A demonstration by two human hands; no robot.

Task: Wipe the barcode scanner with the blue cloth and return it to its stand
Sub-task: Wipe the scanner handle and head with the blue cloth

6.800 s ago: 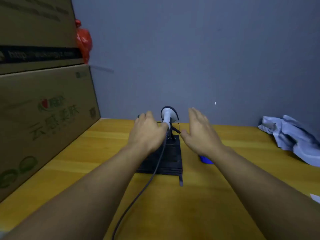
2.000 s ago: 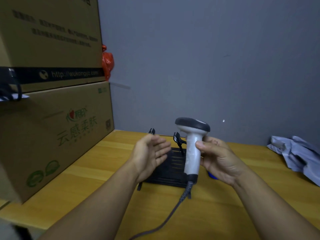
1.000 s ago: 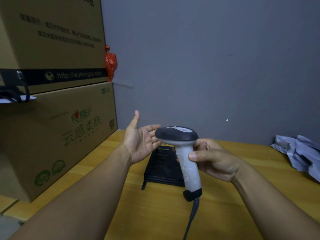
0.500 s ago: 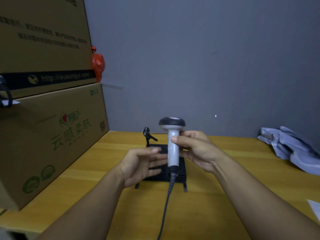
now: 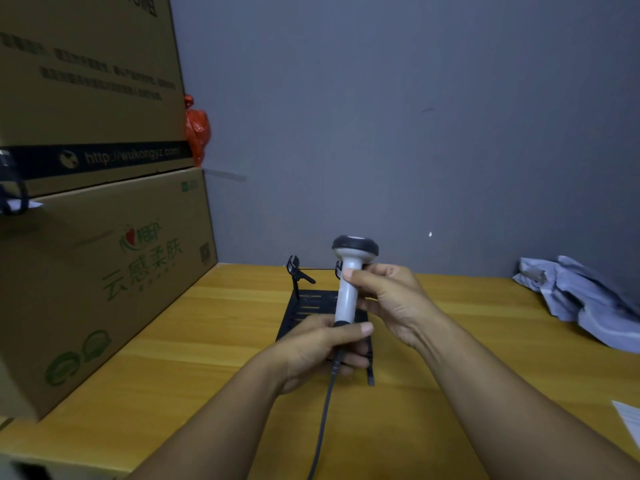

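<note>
I hold the grey barcode scanner point(image 5: 347, 292) upright above its black stand point(image 5: 304, 308), its dark head on top. My right hand point(image 5: 391, 299) grips the upper handle. My left hand point(image 5: 322, 348) closes around the handle's bottom end, where the dark cable point(image 5: 323, 410) leaves and runs down toward me. The stand's two black clips rise at its far edge. A pale blue cloth point(image 5: 585, 299) lies crumpled at the table's right side, away from both hands. A small bright blue item seen earlier beside the stand is hidden behind my right hand.
Two stacked cardboard boxes point(image 5: 97, 237) wall off the left side of the yellow wooden table point(image 5: 207, 341). A red plastic bag point(image 5: 196, 129) hangs behind them. A grey wall closes the back. A white paper corner point(image 5: 628, 420) lies at the right edge.
My left hand, open half a second ago, has come in and closed on the bottom of the scanner handle. The right hand keeps its grip on the scanner.
</note>
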